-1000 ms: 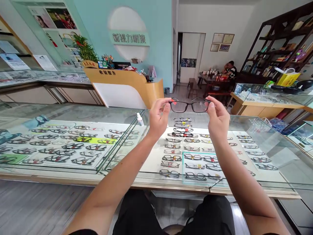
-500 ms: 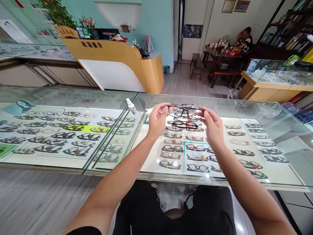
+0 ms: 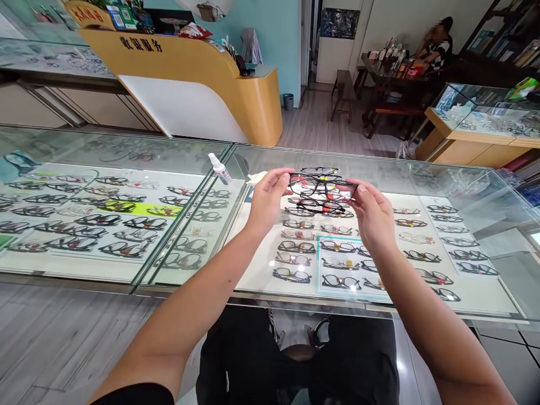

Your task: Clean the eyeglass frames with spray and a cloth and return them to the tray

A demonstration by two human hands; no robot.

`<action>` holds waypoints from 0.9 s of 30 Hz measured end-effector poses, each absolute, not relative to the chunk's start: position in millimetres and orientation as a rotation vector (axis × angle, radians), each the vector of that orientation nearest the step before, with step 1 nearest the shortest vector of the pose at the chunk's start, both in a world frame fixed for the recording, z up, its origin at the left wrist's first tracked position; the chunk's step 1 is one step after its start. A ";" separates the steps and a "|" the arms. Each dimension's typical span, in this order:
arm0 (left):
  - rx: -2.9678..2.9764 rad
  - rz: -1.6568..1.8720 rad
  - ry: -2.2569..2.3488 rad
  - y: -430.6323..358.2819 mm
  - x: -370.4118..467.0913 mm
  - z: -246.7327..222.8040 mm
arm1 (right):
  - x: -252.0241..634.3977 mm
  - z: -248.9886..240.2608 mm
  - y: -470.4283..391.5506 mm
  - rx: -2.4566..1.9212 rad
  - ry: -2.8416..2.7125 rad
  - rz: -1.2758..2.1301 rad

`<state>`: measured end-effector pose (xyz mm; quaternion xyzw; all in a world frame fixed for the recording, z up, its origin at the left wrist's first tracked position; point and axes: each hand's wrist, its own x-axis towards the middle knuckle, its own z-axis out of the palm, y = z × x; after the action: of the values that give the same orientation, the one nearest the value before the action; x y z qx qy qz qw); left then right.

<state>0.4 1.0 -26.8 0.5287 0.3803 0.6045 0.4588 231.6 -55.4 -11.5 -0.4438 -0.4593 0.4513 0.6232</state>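
Note:
A pair of black-framed eyeglasses (image 3: pixel 323 181) is held up above the glass counter, one end in each hand. My left hand (image 3: pixel 270 197) pinches its left side between thumb and fingers. On the other side, my right hand (image 3: pixel 374 211) pinches the right end the same way. Just below the held pair shows another dark pair of glasses (image 3: pixel 320 206) with a red tag; whether it lies on or under the glass I cannot tell. A white spray bottle (image 3: pixel 220 169) stands on the counter left of my left hand, and a white cloth (image 3: pixel 255 178) lies partly behind that hand.
The glass display counter (image 3: pixel 379 308) spans the view, with rows of eyeglasses (image 3: pixel 295 246) beneath its top. Beyond it are a yellow-and-white cashier desk (image 3: pixel 261 107), another display case (image 3: pixel 468 143), a wooden bench (image 3: pixel 346 87) and a person (image 3: pixel 439 53) seated at a table.
The camera view has tilted down a little, so the background sits higher. Both hands still grip the eyeglasses, which have turned slightly, their right side now a bit lower.

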 end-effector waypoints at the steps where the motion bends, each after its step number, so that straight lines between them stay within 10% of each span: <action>1: 1.267 1.476 0.912 1.4 0.5 -27.0 | 232.2 -12.9 -54.4 -1.028 -1.062 1.039; 27: 1.121 1.196 0.914 -7.9 3.6 -19.7 | 241.9 -4.6 -50.4 -1.361 -1.409 1.228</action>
<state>3.6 -7.9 -19.7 0.4817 0.3929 0.5141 0.5910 241.9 -50.4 -4.6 -0.5387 -0.5577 0.4860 0.4032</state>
